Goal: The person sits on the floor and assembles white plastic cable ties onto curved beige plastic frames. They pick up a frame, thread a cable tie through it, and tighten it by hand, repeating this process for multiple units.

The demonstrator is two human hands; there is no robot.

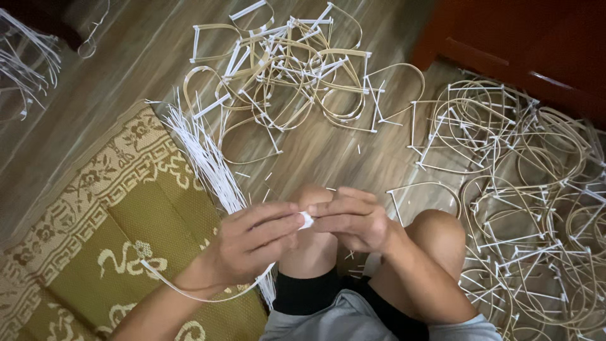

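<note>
while the person is sitting on the floor [126, 57] with bare knees drawn up, both hands are meeting just above the left knee. the left hand [252, 243] is pinching a small white piece [306, 220] between thumb and fingers [278, 222], and the right hand [350, 221] is pressing on the same piece from the other side, its fingers clenched around it; what exactly the piece is, is too small to tell. a thin pale strip [189, 292] is looping out from under the left hand, curving down past the wrist and over the mat [107, 233], a green and cream patterned one lying at the left. just beside the left hand, a bundle of white sticks [205, 158] is fanning out across the mat's edge onto the floor. no box or basket is holding anything here: everything is lying loose. a heap of bent frames [297, 69], each a curved tan strip with white sticks fixed across it, is spreading over the floor ahead, and a larger tangled pile of frames [524, 189] is lying at the right, near a dark red cabinet [524, 44].
</note>
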